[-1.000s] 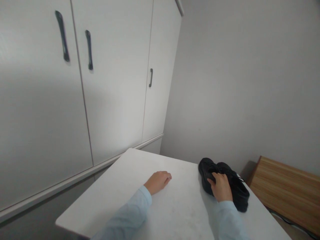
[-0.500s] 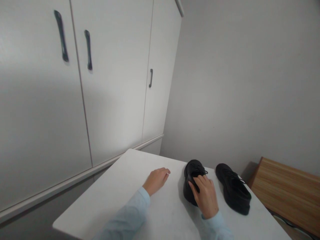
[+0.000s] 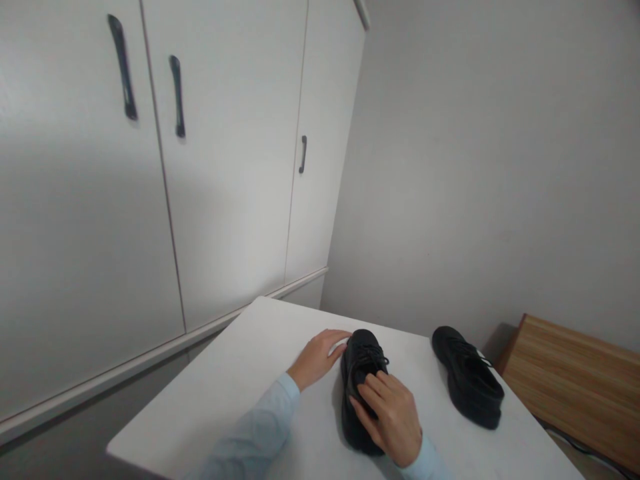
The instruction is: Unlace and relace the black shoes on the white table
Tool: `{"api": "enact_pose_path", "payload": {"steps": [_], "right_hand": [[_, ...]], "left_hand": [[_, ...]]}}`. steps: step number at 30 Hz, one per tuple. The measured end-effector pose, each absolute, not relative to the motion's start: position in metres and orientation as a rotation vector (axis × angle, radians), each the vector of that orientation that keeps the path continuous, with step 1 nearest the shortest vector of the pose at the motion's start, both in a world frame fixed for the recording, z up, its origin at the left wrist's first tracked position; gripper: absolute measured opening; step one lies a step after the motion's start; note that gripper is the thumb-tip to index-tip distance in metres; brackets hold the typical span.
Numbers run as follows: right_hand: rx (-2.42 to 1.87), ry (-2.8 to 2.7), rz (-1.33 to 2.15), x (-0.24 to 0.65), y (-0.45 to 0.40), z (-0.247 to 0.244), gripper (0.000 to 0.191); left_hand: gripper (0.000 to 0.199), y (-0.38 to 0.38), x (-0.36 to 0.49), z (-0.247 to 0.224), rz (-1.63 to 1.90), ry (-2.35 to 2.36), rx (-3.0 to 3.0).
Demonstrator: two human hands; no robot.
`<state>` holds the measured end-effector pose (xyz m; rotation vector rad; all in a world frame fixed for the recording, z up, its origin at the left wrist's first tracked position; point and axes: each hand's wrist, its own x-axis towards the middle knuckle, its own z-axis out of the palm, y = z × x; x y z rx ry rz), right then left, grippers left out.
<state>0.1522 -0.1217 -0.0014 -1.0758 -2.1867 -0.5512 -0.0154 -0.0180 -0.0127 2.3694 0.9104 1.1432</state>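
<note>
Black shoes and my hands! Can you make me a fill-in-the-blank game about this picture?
1. The held shoe and the other shoe are both ____ in colour.
2. The hand at the held shoe's opening is my ____ hand.
3. You can see ____ dark handles on the cupboard.
4. The table is ____ in colour.

Missing words: black; right; three; white.

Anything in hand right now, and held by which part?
Black shoe, gripped by the right hand at the side of its foot opening.

Wht cabinet (image 3: pixel 230 167), gray wall (image 3: pixel 475 167).
</note>
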Motion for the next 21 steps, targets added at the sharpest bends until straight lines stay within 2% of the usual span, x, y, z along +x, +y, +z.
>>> {"api": "enact_pose_path", "payload": {"steps": [9,16,21], "right_hand": [[-0.952,-2.236,-0.471,0.149,-0.126,0.0,0.014],[-0.894,-2.261,-0.197,0.146,-0.129,-0.001,0.024],[-0.959,-2.046,-0.026,0.166,-0.121,0.011,0.013]], "left_hand": [[0.041,-0.027,-0.014,-0.004,0.941,0.656,2.417],[0.047,-0.027,-0.015,-0.01,0.789,0.618,2.412],[0.059,-0.028,-0.015,-0.009,0.779,0.592,2.391]]}}
